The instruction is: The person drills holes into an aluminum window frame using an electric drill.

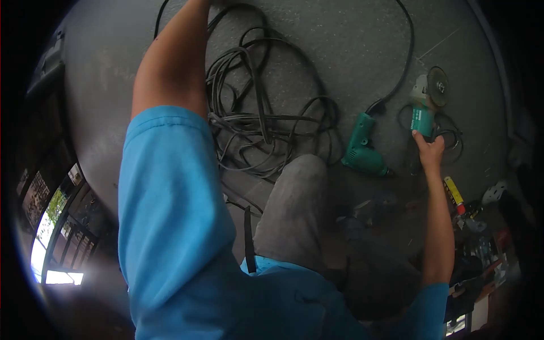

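My right hand (429, 152) reaches out to the right and grips the rear end of a green angle grinder (424, 113), which lies on the grey concrete floor (351, 45) with its disc (438, 86) facing up. A green electric drill (362, 152) lies just left of the grinder, with a black cord running up from it. My left arm in a blue sleeve (170, 187) stretches up past a tangle of black cables (260, 113). The left hand is cut off by the top edge of the view. My knee in grey trousers (294, 209) is bent in the middle.
A yellow and red tool (453, 192) and a white object (494, 192) lie at the right beside a dark heap of assorted tools (476, 243). A daylit doorway (54, 226) shows at the lower left.
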Demonstrator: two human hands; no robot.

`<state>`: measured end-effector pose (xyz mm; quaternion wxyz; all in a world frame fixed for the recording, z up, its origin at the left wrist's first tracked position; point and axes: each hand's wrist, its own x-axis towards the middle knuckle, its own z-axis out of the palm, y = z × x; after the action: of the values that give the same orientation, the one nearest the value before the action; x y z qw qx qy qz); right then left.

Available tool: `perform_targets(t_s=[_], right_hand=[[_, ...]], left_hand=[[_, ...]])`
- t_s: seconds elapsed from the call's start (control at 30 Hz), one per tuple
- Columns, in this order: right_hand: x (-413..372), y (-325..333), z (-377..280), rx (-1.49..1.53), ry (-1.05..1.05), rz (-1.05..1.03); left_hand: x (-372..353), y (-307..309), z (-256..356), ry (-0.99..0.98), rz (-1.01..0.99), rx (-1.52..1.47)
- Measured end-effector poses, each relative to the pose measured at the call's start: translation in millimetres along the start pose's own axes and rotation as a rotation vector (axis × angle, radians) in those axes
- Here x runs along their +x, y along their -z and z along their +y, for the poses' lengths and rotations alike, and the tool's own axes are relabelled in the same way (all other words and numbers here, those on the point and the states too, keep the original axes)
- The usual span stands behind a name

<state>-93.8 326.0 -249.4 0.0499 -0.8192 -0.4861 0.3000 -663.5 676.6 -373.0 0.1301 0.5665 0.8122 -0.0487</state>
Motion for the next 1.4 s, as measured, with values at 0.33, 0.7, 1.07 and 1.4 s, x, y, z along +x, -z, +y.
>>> perform_targets(t_s=[0.33, 0.7, 1.07, 1.4], right_hand=[[-15.6, -59.3, 13.3, 0.154, -0.025, 0.039], [-8.4, -16.0, -24.6, -0.150, -0.399, -0.349], [-87.1, 85.7, 6.5, -0.263, -0.040, -0.365], [-257.8, 170.6, -122.9, 0.313, 0.380, -0.578]], left_hand=[[16.9, -25.4, -30.4, -0.278, 0.335, 0.237], [-112.3, 12.2, -18.1, -0.224, 0.189, -0.090], [-462.8, 83.4, 48.7, 0.031, -0.718, -1.743], [-581.7, 147.3, 86.5, -0.357, -0.916, -1.793]])
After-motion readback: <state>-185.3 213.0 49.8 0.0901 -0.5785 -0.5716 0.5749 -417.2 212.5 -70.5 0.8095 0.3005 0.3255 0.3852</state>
